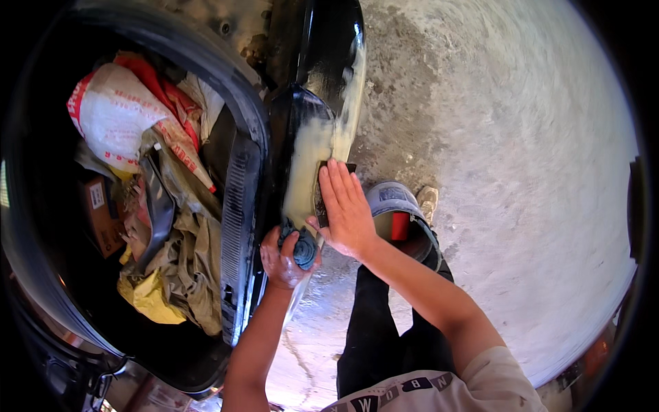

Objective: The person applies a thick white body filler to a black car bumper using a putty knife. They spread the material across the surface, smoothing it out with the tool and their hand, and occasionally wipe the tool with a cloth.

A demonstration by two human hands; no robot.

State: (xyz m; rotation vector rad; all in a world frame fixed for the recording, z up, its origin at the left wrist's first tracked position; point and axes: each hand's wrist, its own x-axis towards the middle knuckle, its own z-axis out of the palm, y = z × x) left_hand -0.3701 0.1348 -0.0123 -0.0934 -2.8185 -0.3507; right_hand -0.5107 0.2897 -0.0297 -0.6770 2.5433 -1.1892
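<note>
My right hand point(347, 209) lies with its fingers stretched over a dark piece of sandpaper point(320, 204), its thumb at the near edge. It presses the sandpaper on the black car panel's cream filler patch point(305, 161). Just nearer and to the left, my left hand point(283, 257) is closed round a bunched blue-grey cloth point(303, 248) at the near end of the patch. White residue marks the left hand. The filler runs along the panel's rounded outer edge, where the surface looks wet. What lies beneath the right palm is hidden.
Left of the panel, the open car trunk point(237, 192) holds a white and red sack point(117, 110), a brown box point(103, 213), a yellow bag point(154, 296) and crumpled cloth. A bucket point(392, 196) with a red object point(400, 225) inside stands right, by my shoe point(427, 199).
</note>
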